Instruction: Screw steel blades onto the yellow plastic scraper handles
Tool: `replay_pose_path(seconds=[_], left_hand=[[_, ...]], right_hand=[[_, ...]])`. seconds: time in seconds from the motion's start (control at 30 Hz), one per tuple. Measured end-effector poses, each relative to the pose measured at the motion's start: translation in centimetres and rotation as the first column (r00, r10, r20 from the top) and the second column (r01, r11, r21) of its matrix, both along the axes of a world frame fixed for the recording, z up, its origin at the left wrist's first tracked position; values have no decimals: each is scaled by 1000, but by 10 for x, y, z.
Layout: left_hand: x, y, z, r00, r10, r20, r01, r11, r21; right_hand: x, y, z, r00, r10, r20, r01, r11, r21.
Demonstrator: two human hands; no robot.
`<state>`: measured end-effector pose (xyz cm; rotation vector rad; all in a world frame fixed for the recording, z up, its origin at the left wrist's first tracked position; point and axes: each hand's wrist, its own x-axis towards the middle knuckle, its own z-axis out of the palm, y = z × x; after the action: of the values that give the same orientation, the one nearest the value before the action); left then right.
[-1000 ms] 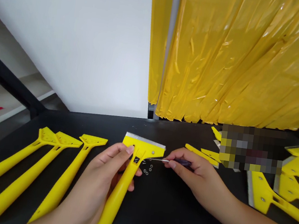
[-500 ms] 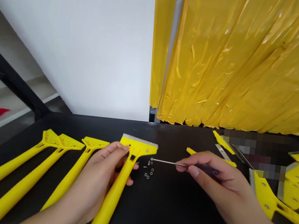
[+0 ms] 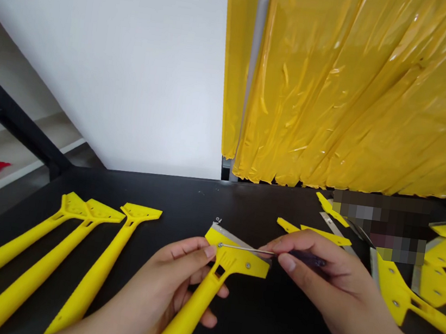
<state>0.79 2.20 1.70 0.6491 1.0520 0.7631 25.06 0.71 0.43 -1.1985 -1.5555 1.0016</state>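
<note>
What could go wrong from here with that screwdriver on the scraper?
The tip of the screwdriver sits right by the thumb of the left hand, so a slip could jab it. The fingers of the right hand pass close to the scraper's metal blade, which might nick them. The small metal bit on the table could get knocked away.

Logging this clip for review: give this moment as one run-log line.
left hand: holds yellow scraper | right hand: holds screwdriver | tip: at screw
</note>
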Motion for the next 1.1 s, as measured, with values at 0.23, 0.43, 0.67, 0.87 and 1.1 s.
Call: replay_pose_path(seconds=[0.23, 0.43, 0.67, 0.87, 1.1], left_hand=[[-2, 0, -1, 1000, 4, -10, -4, 1000, -1], [-3, -2, -3, 1000, -3, -18, 3, 1000, 17], [-1, 0, 0, 989, -27, -145, 36, 998, 55], [2, -2, 4, 949, -17, -314, 79, 980, 185], [-3, -6, 0, 923, -33, -383, 172, 927, 334]], right_hand=[[1, 2, -1, 999, 0, 35, 1, 1000, -8], [1, 2, -1, 999, -1, 53, 0, 1000, 16], [5, -2, 1, 982, 10, 186, -36, 990, 137], [9, -11, 13, 920, 70, 385, -211, 917, 338], [-3, -15, 22, 852, -107, 513, -261, 762, 592]])
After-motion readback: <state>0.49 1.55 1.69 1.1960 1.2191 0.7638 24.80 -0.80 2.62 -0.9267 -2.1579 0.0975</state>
